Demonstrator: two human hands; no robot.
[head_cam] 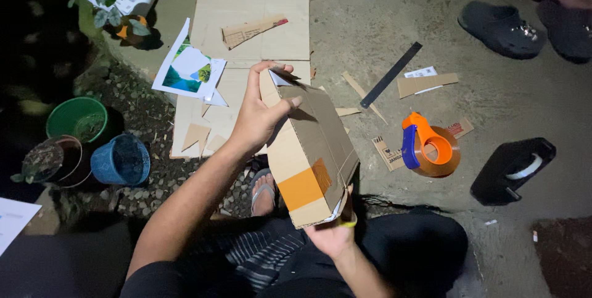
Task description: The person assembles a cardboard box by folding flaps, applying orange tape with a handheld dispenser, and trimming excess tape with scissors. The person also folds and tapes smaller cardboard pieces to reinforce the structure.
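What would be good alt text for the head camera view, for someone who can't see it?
Seen from above at night, a seated person's left hand and right hand hold a taped cardboard box over their lap. On the concrete ground lie an orange tape dispenser, a dark ruler, cardboard scraps and a flat cardboard sheet.

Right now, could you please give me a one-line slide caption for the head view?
Left hand and right hand hold a taped cardboard box over concrete floor, orange tape dispenser nearby.
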